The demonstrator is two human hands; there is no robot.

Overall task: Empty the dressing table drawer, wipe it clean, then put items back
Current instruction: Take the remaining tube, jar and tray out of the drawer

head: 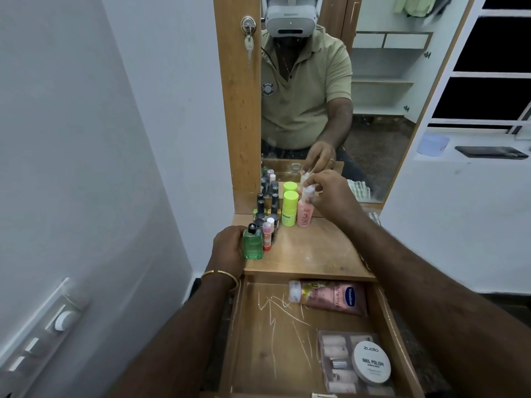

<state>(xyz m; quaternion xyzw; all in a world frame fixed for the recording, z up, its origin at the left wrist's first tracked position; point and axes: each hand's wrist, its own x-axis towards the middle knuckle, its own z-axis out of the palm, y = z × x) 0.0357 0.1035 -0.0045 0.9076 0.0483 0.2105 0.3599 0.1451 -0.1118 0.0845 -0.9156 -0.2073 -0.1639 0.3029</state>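
Right hand (330, 196) reaches forward, fingers pinching the white cap of the upright pink plastic bottle (304, 215) on the wooden bench (310, 248), left hand (228, 248) gripping the square green glass bottle (253, 244).

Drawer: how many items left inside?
3. Vaseline tube lying at the back, clear nail box front right, Zudio tin resting on that box. Front edge is cut off, so more may hide.

Square bottle (253, 245) against the left-hand fingers: clear green, black cap. Pump bottle (304, 212) under the right-hand fingertips: pink, white top. Tube (289, 208) just left of those fingertips: yellow-green. Lotion tube (330, 297) in the drawer (264, 340): rose-pink, blue logo. Drawer floor: brown wood, white scratch marks. Round tin (371, 361): white, dark lettering.
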